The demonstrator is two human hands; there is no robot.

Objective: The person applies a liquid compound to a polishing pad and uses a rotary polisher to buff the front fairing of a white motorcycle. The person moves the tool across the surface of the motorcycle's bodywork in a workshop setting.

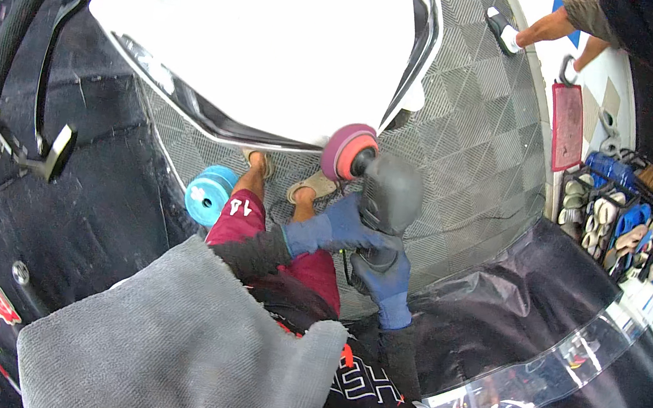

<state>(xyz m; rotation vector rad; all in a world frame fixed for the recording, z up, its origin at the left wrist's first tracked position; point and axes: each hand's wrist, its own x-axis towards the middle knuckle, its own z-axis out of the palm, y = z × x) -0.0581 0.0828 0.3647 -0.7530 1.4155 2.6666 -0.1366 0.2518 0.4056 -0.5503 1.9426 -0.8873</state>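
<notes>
Both my hands wear blue gloves and grip a handheld polisher with a dark grey body. My left hand closes around its middle, near the head. Lower down, my right hand wraps around the rear handle. The polisher's round purple and orange pad sits at the lower right edge of a glossy white vehicle panel with black trim; the pad appears to touch it, though firm contact cannot be made out. A grey towel hangs over my chest.
A blue spool-like object stands by my feet on grey floor tiles. A black handlebar with a lever juts in at left. Black sheeting hangs at right. Beyond are a shoe rack, a red mat and another person's leg.
</notes>
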